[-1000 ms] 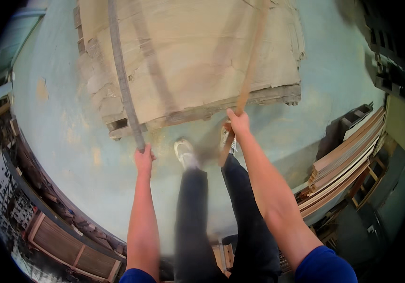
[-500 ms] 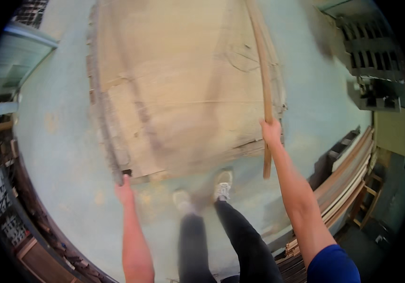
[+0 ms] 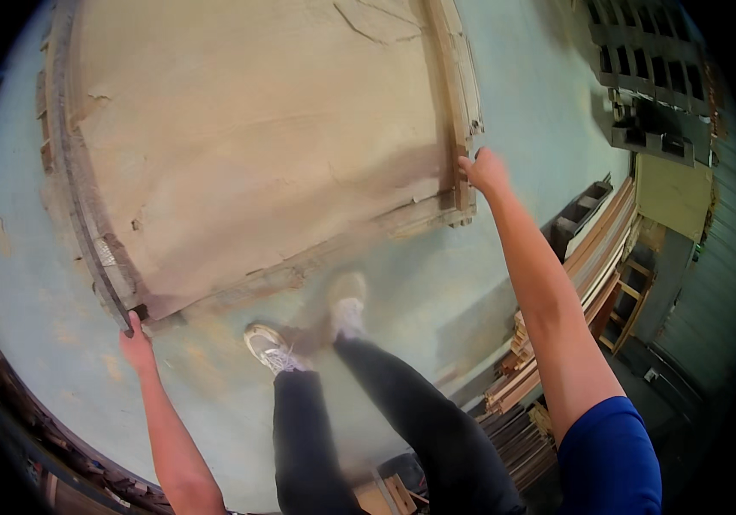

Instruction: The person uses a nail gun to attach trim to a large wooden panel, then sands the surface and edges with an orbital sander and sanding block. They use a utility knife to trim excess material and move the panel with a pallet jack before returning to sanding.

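A big stack of pale, worn sheets (image 3: 256, 154) lies on the green floor in front of me. A long dark strip (image 3: 72, 189) runs along the stack's left edge, and my left hand (image 3: 136, 345) grips its near end at the front left corner. A pale wooden strip (image 3: 447, 86) lies along the right edge. My right hand (image 3: 484, 170) is at that strip's near end with its fingers on it, though blur hides the grip. My two feet in light shoes (image 3: 269, 348) stand just short of the stack's front edge.
Long boards are stacked on the floor at my right (image 3: 595, 249). Dark slotted racks (image 3: 651, 94) stand at the far right. More timber and frames line the lower left rim (image 3: 33, 429). The green floor (image 3: 514, 103) shows between the stack and the racks.
Both strips have come down from a raised slant onto the stack's left and right edges. My hands have spread apart to the stack's front corners, and the view has moved closer over the sheets.
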The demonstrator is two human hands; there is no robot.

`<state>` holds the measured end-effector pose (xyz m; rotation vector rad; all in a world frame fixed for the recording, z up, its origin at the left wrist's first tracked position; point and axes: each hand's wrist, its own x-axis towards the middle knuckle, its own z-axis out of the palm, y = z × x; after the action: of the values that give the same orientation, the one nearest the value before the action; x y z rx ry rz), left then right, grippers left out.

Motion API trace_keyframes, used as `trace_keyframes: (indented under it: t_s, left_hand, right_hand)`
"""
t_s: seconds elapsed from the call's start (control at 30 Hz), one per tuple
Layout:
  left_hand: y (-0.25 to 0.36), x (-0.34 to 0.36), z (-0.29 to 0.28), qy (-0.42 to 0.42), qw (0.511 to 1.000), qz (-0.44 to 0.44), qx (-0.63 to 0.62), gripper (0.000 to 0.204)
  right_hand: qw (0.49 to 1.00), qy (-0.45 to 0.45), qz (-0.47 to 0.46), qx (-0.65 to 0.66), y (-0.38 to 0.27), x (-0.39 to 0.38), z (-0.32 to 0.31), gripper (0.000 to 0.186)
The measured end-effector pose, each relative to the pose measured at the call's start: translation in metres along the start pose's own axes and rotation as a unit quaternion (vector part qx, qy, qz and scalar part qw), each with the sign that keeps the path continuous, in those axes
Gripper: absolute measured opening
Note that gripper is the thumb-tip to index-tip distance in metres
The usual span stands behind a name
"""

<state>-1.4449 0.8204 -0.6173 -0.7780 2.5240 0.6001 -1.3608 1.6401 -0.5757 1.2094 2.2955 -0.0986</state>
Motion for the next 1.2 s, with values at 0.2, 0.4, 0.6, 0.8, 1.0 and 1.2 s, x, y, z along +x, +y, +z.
trace_keyframes:
  t_s: [0.2, 0.4, 0.6, 0.8, 1.0, 1.2]
  left_hand:
    - [0.029, 0.011, 0.011, -0.019, 0.949, 0.091, 0.300, 0.062]
    - [0.011, 0.011, 0.016, 0.030, 0.948, 0.110, 0.297, 0.064]
    - [-0.010, 0.048, 0.061, -0.098, 0.984, 0.115, 0.096, 0.058]
    - [0.041, -0.001, -0.003, 0.005, 0.971, 0.059, 0.232, 0.050]
    - [0.000, -0.003, -0.001, 0.026, 0.968, 0.071, 0.240, 0.051]
    - [0.019, -0.040, -0.027, 0.025, 0.989, 0.041, 0.142, 0.057]
  right_hand:
    - [0.999, -0.026, -0.019, -0.028, 0.036, -0.041, 0.040, 0.047]
    - [0.998, -0.030, -0.053, -0.021, 0.082, -0.060, 0.073, 0.038]
    - [0.981, 0.124, -0.123, -0.084, 0.228, -0.018, 0.147, 0.051]
    - [0.998, -0.054, -0.040, 0.015, 0.125, -0.067, 0.097, 0.045]
    - [0.987, 0.053, -0.147, 0.032, 0.148, -0.137, 0.118, 0.046]
    - [0.962, -0.180, -0.183, 0.096, 0.167, -0.322, 0.084, 0.033]
